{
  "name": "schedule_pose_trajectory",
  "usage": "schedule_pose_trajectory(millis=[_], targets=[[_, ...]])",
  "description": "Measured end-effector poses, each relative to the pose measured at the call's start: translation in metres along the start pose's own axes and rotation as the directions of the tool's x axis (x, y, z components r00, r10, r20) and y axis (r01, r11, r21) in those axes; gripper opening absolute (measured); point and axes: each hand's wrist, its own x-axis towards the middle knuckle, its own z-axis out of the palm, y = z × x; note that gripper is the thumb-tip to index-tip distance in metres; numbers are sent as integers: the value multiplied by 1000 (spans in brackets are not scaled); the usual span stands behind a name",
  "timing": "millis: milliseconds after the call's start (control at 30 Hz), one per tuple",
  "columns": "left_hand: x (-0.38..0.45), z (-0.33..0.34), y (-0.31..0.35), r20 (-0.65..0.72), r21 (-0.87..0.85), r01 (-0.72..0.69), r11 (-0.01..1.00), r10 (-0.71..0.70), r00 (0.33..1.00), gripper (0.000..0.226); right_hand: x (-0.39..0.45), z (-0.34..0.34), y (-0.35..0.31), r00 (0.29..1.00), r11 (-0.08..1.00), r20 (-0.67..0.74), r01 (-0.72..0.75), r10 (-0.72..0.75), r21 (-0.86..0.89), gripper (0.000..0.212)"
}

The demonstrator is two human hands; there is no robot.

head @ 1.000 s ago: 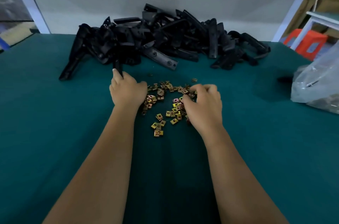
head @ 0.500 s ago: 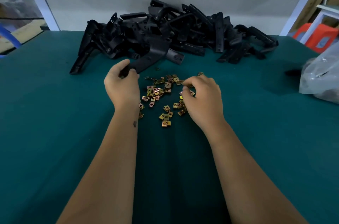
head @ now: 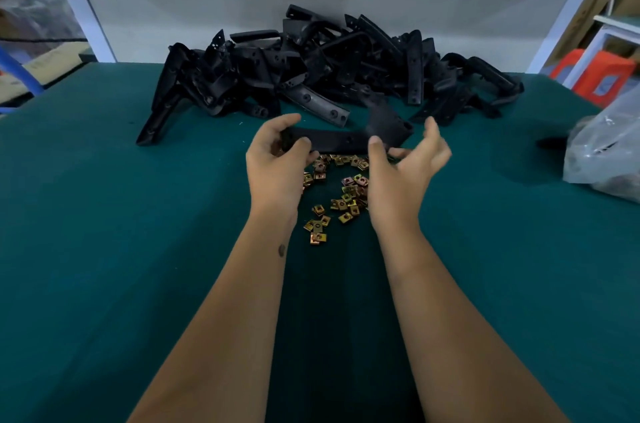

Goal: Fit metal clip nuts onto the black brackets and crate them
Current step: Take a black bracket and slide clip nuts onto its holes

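My left hand grips the left end of a long black bracket and holds it level, just above the green table. My right hand is at the bracket's angled right end. Its thumb touches the lower edge and its fingers are spread and loosely bent; I see no nut in it. Several brass-coloured clip nuts lie scattered on the mat under and between both hands. A big heap of black brackets sits right behind the held one.
The green mat covers the whole table. A clear plastic bag lies at the right edge. White frame posts rise at the back corners, and a red stool stands beyond the table at the right. No crate is in view.
My left hand has pulled one bracket out of the heap and turned it level. My right hand has lifted off the nuts, opened, and come up to the bracket's right end.
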Motion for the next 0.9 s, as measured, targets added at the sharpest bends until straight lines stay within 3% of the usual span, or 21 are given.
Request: schedule_pose_trajectory(millis=[100, 200, 300, 367, 467, 533, 633, 767, 833, 900], targets=[[2, 0, 0, 47, -82, 35, 996, -31, 998, 38, 5, -11, -1, 996, 996, -55, 63, -66, -63, 62], [6, -2, 3, 25, -270, 76, 960, -72, 997, 36, 12, -18, -2, 1000, 991, 9, 17, -16, -134, 26], [7, -6, 5, 72, -449, 130, 884, -109, 991, 36, 10, -13, -8, 987, 993, 133, -103, 95, 55, 5], [6, -6, 5, 146, -455, 190, 870, -138, 980, 43, 4, -6, -14, 967, 961, 193, -202, 166, 187, 10], [2, 1, 4, 238, -359, 284, 889, -207, 949, 56, -7, 2, -21, 936, 929, 283, -281, 210, 240, 10], [1, 3, 4, 291, -275, 297, 915, -215, 932, 47, -10, 3, -23, 915, 928, 352, -291, 198, 234, 7], [0, 1, 4, 311, -235, 295, 926, -216, 926, 28, -10, 2, -25, 890, 969, 439, -204, 125, 137, 6], [7, -6, 5, 138, -314, 244, 918, -210, 968, 15, -14, 0, -20, 897, 989, 442, 80, -17, -124, 8], [13, -12, 7, 72, -370, 225, 901, -214, 974, 19, -12, -4, -18, 842, 920, 536, 257, -62, -297, 7], [17, -17, 6, 34, -394, 222, 892, -227, 973, 21, -8, -8, -16, 731, 804, 682, 423, -29, -419, 9]])
